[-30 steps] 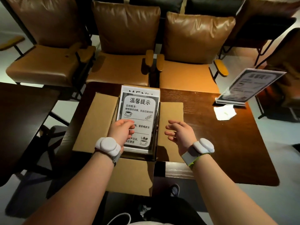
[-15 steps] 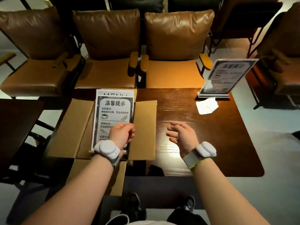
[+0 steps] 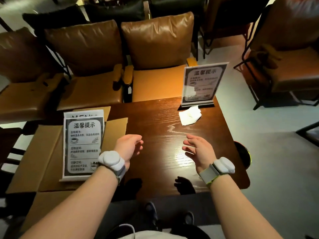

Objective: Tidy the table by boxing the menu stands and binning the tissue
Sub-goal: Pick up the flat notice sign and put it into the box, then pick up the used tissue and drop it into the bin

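Observation:
An open cardboard box [image 3: 46, 152] sits at the left end of the dark wooden table [image 3: 165, 152]. Two menu stands lie stacked inside it, the top one [image 3: 83, 145] showing black-and-white print. A third menu stand [image 3: 202, 83] stands upright at the table's far right edge. A crumpled white tissue [image 3: 189, 115] lies just in front of it. My left hand [image 3: 128, 147] hovers over the table just right of the box, fingers loosely apart and holding nothing. My right hand [image 3: 198, 149] hovers over the table's middle right, fingers spread and holding nothing.
Brown leather armchairs [image 3: 151, 54] line the far side of the table. Another chair [image 3: 293, 69] stands at the right. A dark round bin [image 3: 243, 156] peeks out beside the table's right edge. Grey floor lies to the right.
My left hand has lifted off the menu stand in the box and moved right over the table. My view has swung right, bringing the standing menu closer to centre.

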Demonstrator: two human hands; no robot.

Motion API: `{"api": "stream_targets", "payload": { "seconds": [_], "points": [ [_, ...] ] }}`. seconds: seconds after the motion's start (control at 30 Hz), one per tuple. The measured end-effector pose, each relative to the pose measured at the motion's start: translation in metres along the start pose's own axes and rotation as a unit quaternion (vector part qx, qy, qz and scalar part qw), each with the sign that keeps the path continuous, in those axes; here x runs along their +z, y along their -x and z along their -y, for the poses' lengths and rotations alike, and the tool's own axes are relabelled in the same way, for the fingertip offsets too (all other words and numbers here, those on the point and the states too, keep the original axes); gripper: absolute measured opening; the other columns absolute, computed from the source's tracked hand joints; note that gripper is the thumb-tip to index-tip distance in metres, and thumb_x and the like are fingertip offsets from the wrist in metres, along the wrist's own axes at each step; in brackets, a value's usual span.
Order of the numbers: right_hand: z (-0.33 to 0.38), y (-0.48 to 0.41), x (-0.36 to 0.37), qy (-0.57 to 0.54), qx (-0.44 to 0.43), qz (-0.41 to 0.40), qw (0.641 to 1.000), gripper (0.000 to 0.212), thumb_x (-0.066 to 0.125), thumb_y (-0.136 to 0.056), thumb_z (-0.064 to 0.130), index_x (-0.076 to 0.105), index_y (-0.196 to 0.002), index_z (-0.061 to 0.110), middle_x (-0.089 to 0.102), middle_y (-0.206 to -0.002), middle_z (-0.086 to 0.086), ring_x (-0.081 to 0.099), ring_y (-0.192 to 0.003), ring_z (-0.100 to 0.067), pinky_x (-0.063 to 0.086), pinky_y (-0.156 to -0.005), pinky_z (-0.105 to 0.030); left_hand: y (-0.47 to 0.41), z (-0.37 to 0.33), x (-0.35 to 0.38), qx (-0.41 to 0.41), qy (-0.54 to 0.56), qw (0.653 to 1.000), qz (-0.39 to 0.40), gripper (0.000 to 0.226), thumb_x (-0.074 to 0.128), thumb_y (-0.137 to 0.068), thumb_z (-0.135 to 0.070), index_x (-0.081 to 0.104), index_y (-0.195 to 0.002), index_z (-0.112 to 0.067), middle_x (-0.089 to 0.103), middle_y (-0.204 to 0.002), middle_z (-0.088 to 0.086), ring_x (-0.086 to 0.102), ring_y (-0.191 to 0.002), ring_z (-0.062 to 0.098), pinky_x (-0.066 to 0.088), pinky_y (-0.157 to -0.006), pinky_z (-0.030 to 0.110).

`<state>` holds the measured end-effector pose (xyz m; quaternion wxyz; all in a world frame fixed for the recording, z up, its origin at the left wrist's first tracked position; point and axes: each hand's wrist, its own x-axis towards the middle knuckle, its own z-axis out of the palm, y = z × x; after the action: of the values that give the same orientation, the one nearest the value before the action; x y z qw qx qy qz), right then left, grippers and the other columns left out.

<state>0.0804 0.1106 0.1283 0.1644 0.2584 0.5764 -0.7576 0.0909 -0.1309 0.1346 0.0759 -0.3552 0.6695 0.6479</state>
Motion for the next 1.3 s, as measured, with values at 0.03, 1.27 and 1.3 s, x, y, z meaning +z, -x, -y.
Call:
{"api": "stream_targets", "payload": {
  "seconds": [0.03,1.27,1.3],
  "points": [
    [0.001,-0.006,-0.004,0.002,0.004,-0.006,1.0,0.025,0.055,-0.084,0.008,0.069,-0.104,0.012,0.069,-0.09,-0.009,0.066,-0.076,-0.023,0.049,-0.076,-0.037,-0.004,0.001,0.007,-0.003,-0.002,1.0,0.003,0.018,0.067,-0.076,-0.03,0.071,-0.088,-0.019,0.073,-0.082,0.005,0.066,-0.07,0.018,0.049,-0.056,0.027],
    [0.081,-0.205,-0.074,0.093,0.112,-0.012,0.989,0.012,0.056,-0.084,0.01,0.066,-0.091,0.012,0.064,-0.083,-0.011,0.061,-0.068,-0.023,0.043,-0.061,-0.028,-0.109,-0.004,0.187,-0.146,0.028,0.989,0.013,0.008,0.06,-0.067,-0.016,0.067,-0.065,-0.012,0.058,-0.065,0.01,0.042,-0.059,0.02,0.033,-0.05,0.026],
    [0.082,-0.212,-0.081,0.09,0.121,-0.011,0.989,0.013,0.055,-0.085,0.01,0.065,-0.093,0.012,0.063,-0.083,-0.011,0.06,-0.067,-0.023,0.042,-0.059,-0.028,-0.11,-0.004,0.198,-0.152,0.023,0.988,0.013,0.008,0.06,-0.067,-0.015,0.066,-0.065,-0.011,0.056,-0.067,0.013,0.04,-0.06,0.021,0.033,-0.05,0.025]
  ]
}}
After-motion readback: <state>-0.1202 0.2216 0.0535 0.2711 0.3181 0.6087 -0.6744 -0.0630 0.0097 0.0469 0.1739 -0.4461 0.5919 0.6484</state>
